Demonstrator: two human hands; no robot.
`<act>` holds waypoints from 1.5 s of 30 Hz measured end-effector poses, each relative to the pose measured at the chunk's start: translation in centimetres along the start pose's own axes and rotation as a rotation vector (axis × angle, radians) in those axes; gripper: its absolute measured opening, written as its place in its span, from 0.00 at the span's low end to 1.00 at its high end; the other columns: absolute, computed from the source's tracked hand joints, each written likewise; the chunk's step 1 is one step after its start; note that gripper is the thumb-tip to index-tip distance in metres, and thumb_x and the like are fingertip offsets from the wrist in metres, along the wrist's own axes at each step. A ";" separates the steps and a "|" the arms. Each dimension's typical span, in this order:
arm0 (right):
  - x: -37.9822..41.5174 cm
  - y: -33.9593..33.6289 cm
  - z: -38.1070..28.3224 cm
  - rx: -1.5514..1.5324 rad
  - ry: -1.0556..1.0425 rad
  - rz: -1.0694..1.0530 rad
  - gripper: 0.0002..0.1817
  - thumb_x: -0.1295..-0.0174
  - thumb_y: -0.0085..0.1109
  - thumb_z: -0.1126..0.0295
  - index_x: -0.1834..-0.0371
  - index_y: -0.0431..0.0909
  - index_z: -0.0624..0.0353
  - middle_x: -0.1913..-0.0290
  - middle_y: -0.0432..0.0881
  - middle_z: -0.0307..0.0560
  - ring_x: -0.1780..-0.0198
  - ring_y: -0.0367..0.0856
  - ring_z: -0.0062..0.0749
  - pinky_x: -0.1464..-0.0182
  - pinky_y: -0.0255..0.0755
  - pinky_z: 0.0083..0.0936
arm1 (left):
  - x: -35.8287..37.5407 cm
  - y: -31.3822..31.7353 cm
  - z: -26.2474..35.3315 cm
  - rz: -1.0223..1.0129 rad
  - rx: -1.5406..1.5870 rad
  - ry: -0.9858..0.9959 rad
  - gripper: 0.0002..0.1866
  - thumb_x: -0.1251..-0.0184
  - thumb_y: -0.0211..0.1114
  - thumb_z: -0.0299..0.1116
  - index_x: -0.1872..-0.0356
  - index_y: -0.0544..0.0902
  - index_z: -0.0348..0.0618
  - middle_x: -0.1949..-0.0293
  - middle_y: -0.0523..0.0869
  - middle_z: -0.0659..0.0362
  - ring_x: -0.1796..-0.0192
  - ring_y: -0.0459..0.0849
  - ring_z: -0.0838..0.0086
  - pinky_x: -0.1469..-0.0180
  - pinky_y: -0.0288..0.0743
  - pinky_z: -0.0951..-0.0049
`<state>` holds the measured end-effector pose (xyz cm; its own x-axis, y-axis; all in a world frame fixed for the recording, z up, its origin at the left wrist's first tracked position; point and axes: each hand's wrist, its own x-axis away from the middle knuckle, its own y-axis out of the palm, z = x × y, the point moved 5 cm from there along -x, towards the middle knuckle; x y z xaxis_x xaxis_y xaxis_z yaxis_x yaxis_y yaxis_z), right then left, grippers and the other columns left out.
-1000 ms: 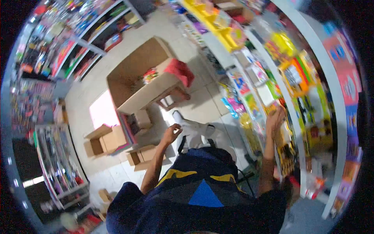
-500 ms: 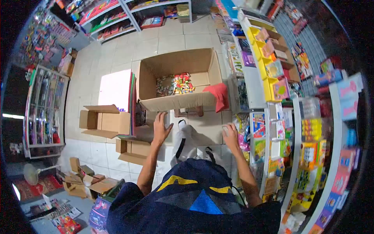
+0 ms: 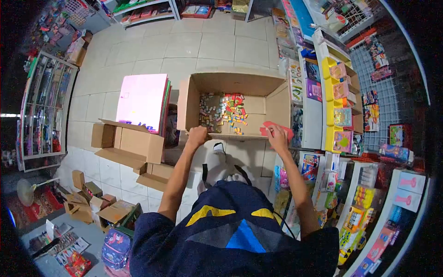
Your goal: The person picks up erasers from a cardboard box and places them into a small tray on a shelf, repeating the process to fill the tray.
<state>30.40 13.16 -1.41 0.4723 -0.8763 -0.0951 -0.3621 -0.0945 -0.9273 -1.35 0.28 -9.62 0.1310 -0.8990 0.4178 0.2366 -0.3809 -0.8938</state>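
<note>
A large open cardboard box (image 3: 234, 79) is in front of me. Many small colourful pieces (image 3: 226, 111) lie on its bottom, mostly on the left side; they look like small erasers or wrapped sweets, too small to tell. My left hand (image 3: 198, 137) is closed around the box's near edge at the left corner. At the right end of the same edge, my right hand (image 3: 278, 137) has its fingers curled over the rim. Beneath and beside those fingers is a red piece of cloth or paper (image 3: 289, 133) draped on the rim.
Left of the box stand a stack of coloured sheets (image 3: 143, 99) and a smaller open carton (image 3: 129, 143). Stocked shelves (image 3: 323, 138) line the right side. A fan (image 3: 26, 191) and cardboard scraps (image 3: 101, 207) are at lower left.
Both hands have come forward from in front of the box onto its near rim. The small pieces have spread towards the near side, and the red piece now hangs less far down.
</note>
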 end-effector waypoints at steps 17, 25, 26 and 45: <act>-6.9 21.9 8.9 -0.425 0.103 -0.859 0.12 0.48 0.55 0.65 0.62 0.77 0.58 0.66 0.82 0.45 0.64 0.79 0.34 0.60 0.73 0.30 | 0.5 -1.2 0.6 -0.007 0.000 0.013 0.07 0.47 0.55 0.29 0.76 0.81 0.42 0.75 0.82 0.52 0.71 0.83 0.59 0.71 0.74 0.60; -4.6 35.6 10.8 -0.145 0.283 -0.924 0.13 0.51 0.57 0.65 0.61 0.77 0.54 0.62 0.80 0.48 0.60 0.79 0.40 0.57 0.71 0.37 | 0.3 -1.7 0.7 -0.078 0.098 -0.093 0.07 0.49 0.58 0.31 0.79 0.81 0.41 0.76 0.81 0.47 0.72 0.82 0.56 0.70 0.73 0.57; -3.8 36.5 10.5 -0.232 0.288 -0.885 0.14 0.51 0.57 0.65 0.60 0.76 0.53 0.60 0.80 0.49 0.58 0.78 0.40 0.56 0.71 0.38 | 0.5 -1.3 0.6 -0.122 0.099 -0.110 0.06 0.49 0.58 0.30 0.79 0.81 0.41 0.76 0.81 0.47 0.72 0.82 0.56 0.70 0.73 0.57; -9.5 34.2 -2.3 -0.202 0.031 -0.554 0.16 0.47 0.58 0.60 0.59 0.72 0.55 0.57 0.75 0.53 0.50 0.72 0.48 0.50 0.64 0.43 | -0.6 -2.9 0.4 -0.296 0.171 -0.131 0.06 0.51 0.57 0.28 0.74 0.83 0.47 0.78 0.81 0.50 0.72 0.82 0.59 0.71 0.73 0.60</act>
<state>11.71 17.17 -31.38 0.6119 -0.6840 0.3972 -0.2155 -0.6274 -0.7483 -1.69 2.03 -7.22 0.1520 -0.7158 0.6816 0.4385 -0.5692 -0.6955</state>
